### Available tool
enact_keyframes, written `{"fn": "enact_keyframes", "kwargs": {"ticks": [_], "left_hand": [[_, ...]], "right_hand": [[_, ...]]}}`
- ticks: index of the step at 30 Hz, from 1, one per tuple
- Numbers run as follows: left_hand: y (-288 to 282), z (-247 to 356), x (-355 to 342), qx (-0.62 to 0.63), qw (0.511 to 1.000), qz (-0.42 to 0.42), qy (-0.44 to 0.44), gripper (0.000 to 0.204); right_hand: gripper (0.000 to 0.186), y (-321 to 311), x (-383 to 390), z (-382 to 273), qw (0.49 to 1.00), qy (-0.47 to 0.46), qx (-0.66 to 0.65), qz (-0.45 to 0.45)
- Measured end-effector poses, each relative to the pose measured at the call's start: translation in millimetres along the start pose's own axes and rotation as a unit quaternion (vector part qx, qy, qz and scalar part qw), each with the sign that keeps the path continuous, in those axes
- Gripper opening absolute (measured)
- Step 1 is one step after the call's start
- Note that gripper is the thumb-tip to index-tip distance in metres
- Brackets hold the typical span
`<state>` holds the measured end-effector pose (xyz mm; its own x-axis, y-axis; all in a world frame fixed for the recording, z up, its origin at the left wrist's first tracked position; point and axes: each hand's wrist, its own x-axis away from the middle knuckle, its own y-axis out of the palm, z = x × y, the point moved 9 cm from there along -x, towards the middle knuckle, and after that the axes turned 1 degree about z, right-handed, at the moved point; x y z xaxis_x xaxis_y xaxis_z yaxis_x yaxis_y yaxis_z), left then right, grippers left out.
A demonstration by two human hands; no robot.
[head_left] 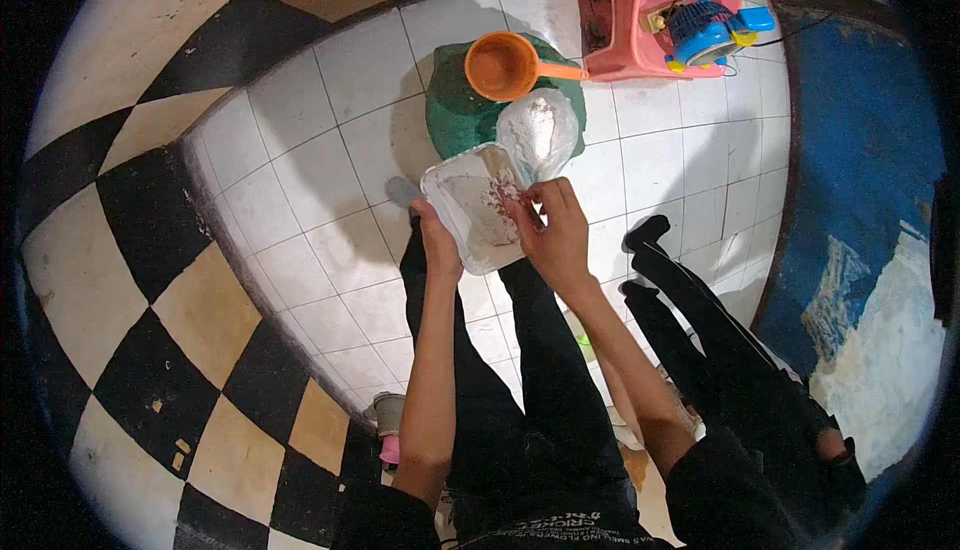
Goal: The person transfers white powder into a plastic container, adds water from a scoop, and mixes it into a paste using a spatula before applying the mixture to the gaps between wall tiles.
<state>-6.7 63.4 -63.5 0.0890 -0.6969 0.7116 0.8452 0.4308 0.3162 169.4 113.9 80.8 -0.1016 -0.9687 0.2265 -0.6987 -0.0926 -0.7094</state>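
Note:
My left hand (436, 240) grips the left side of a white rectangular tray (445, 185), held tilted over my legs. Its inside is dusted with white powder, with reddish, powder-coated bits at the right. My right hand (548, 230) is at that side, fingers curled over those bits; what exactly they pinch is too small to make out. Just beyond the tray, a clear plastic bag of white powder (537, 132) rests on a green stool (452, 100), beside an orange dipper (502, 68).
A pink plastic chair (605, 35) holds a blue-and-yellow fan (700, 35) at the top right. Another person's dark-clothed legs (690, 335) stretch along the right. A grey bucket with pink item (390, 420) stands lower left. Checkered surface (190, 310) borders the left, a blue worn surface (850, 130) the right.

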Motion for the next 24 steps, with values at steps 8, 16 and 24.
{"fn": "enact_keyframes", "kwargs": {"ticks": [8,16,24], "left_hand": [[-13,-28,-14,-0.103,0.994,-0.014,-0.013,0.082],[-9,-42,-31,-0.065,0.997,-0.038,-0.011,0.078],[17,-39,-43,-0.132,0.991,-0.020,0.025,0.076]], "right_hand": [[0.019,53,35,28,0.983,0.088,-0.148,-0.061],[0.018,30,43,72,0.921,0.206,-0.327,0.054],[0.012,7,25,56,0.975,0.080,-0.161,0.129]]}}
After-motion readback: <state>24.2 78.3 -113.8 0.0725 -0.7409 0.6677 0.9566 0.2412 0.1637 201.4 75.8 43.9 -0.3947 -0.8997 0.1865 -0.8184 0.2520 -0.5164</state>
